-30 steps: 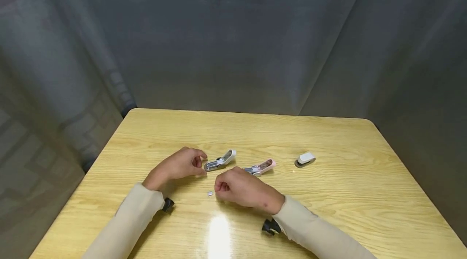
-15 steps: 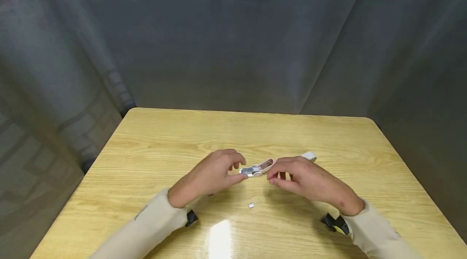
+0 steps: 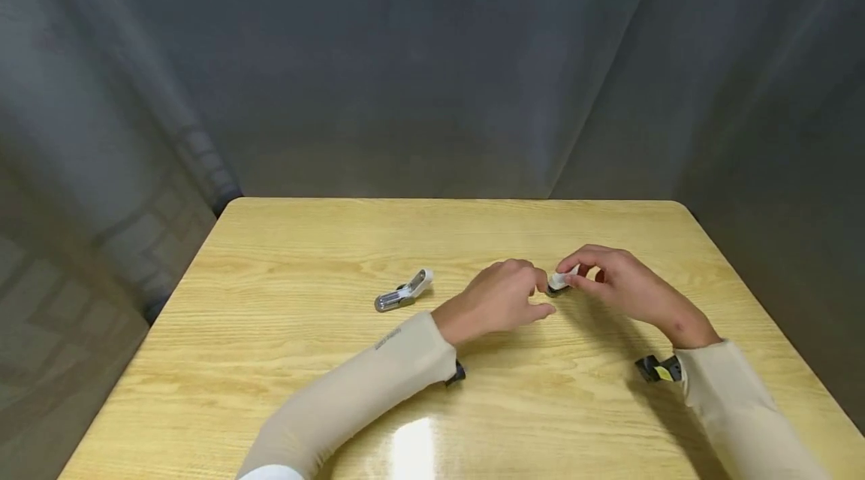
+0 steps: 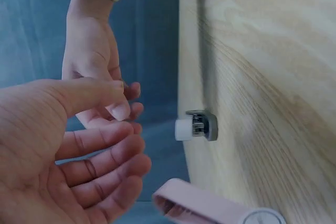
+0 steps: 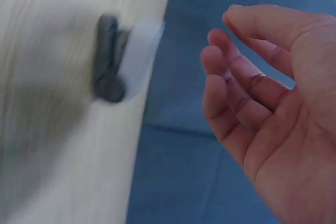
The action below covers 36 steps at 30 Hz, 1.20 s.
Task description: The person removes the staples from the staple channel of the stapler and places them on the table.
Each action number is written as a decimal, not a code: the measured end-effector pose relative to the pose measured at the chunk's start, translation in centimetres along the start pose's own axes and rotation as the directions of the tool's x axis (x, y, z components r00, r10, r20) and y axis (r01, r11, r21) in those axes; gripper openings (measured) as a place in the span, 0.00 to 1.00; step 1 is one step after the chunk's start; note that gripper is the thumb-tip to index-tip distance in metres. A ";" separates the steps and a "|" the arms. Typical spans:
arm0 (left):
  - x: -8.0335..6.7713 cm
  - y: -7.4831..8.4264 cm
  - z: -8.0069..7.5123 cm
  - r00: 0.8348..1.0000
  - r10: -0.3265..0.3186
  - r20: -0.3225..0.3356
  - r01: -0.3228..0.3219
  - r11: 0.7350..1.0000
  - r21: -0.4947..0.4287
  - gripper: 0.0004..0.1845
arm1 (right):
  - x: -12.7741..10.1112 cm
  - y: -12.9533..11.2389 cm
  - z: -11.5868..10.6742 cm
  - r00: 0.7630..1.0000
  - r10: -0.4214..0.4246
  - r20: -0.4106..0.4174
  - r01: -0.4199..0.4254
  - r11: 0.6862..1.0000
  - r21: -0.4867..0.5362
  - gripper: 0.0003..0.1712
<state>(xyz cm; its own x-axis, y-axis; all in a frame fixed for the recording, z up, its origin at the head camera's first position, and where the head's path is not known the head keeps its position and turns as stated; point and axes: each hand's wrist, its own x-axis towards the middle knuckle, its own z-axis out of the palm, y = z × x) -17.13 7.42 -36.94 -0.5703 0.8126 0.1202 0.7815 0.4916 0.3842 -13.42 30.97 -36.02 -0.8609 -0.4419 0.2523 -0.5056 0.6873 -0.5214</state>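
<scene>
A small white and grey stapler [image 3: 561, 281] lies closed on the wooden table [image 3: 284, 360], right of centre. My left hand [image 3: 544, 296] hovers just left of it with loosely bent fingers and holds nothing. My right hand [image 3: 574, 273] comes in from the right, its fingertips close above the stapler. In the left wrist view the stapler [image 4: 195, 127] lies apart from my empty left hand [image 4: 126, 140], with a pink stapler [image 4: 210, 208] below. The right wrist view shows the blurred stapler [image 5: 121, 59] apart from my open right hand [image 5: 226, 61]. My left hand hides the pink stapler from the head camera.
Another white stapler [image 3: 404, 292], swung open with its metal channel showing, lies left of centre. A grey curtain [image 3: 432, 67] hangs around the table's far and side edges. Both wrists carry small black cameras.
Both hands have moved right, from the swung-open white stapler, past the pink stapler, to the small white stapler. The small staple piece on the table is no longer visible.
</scene>
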 end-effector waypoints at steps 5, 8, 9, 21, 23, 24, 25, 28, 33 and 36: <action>2.3 -0.3 1.1 0.998 -0.064 -0.004 0.064 0.994 0.092 0.13 | -0.4 2.3 0.2 0.996 0.090 -0.001 -0.090 0.996 -0.029 0.12; 3.4 -0.5 1.7 0.995 -0.101 0.012 0.099 0.988 0.121 0.16 | -0.6 3.5 0.4 0.989 0.145 0.020 -0.144 0.989 -0.036 0.16; 3.8 -0.5 1.9 0.993 -0.116 0.022 0.113 0.986 0.124 0.16 | -0.6 3.8 0.5 0.988 0.154 0.031 -0.153 0.988 -0.029 0.18; 7.3 -0.5 4.1 0.969 -0.222 0.105 0.209 0.971 0.118 0.09 | -0.6 5.1 1.4 0.981 0.172 0.090 -0.171 0.985 -0.019 0.20; 7.5 -0.6 4.2 0.963 -0.243 0.112 0.228 0.964 0.134 0.09 | -0.6 5.0 1.5 0.981 0.177 0.084 -0.176 0.984 -0.022 0.20; 7.5 -0.7 4.2 0.961 -0.253 0.114 0.237 0.962 0.137 0.09 | -0.6 5.0 1.6 0.979 0.183 0.085 -0.181 0.983 -0.022 0.20; 7.6 -0.8 4.3 0.960 -0.258 0.111 0.242 0.960 0.143 0.09 | -0.6 5.0 1.6 0.978 0.188 0.087 -0.186 0.982 -0.023 0.19; 7.7 -0.9 4.1 0.959 -0.261 0.107 0.241 0.955 0.170 0.09 | -0.5 4.8 1.6 0.974 0.205 0.095 -0.203 0.979 -0.033 0.18; 7.9 -0.8 4.1 0.958 -0.263 0.112 0.237 0.950 0.201 0.07 | -0.5 4.3 1.6 0.965 0.241 0.106 -0.235 0.970 -0.066 0.16; 8.1 -0.6 4.1 0.954 -0.275 0.118 0.250 0.950 0.189 0.07 | -0.5 4.0 1.7 0.959 0.264 0.105 -0.255 0.963 -0.085 0.14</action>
<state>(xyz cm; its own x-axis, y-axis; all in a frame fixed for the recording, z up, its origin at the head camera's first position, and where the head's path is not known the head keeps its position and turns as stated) -21.17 14.94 -39.96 -0.7291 0.6772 -0.0992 0.6473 0.7293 0.2216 -14.94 32.97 -39.59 -0.9529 -0.3028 0.0193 -0.2719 0.8240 -0.4970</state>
